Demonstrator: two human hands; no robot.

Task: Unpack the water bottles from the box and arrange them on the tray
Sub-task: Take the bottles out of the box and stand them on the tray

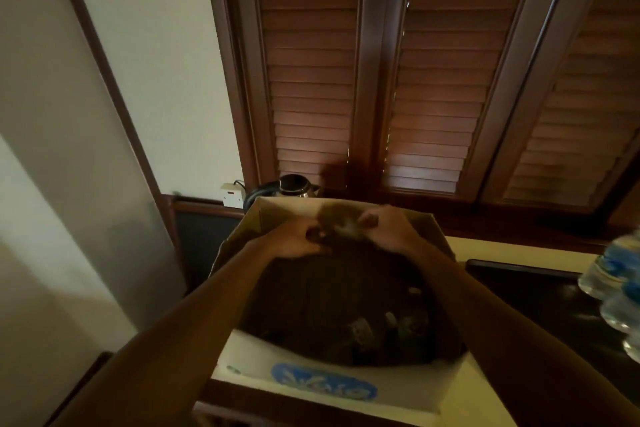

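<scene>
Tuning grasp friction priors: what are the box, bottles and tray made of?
Box: cardboard, matte; tan inner wall, folded flap, printed blue logo.
Bottles: clear plastic, glossy; see-through bodies, blue labels, blurred.
Tray: dark, slightly glossy with a raised rim; lacquered wood or plastic, cannot tell.

Dim warm light, motion blur, wide-angle distortion at edges

Cardboard, clear plastic, dark wood

The box (346, 388) is matt brown cardboard with a pale printed front; the water bottles (620, 284) are clear glossy plastic with blue labels. The tray (519, 274) looks dark and glossy, the tabletop (519, 248) smooth and pale. The kettle (294, 185) is shiny metal, the shutters (311, 80) polished wood.
</scene>
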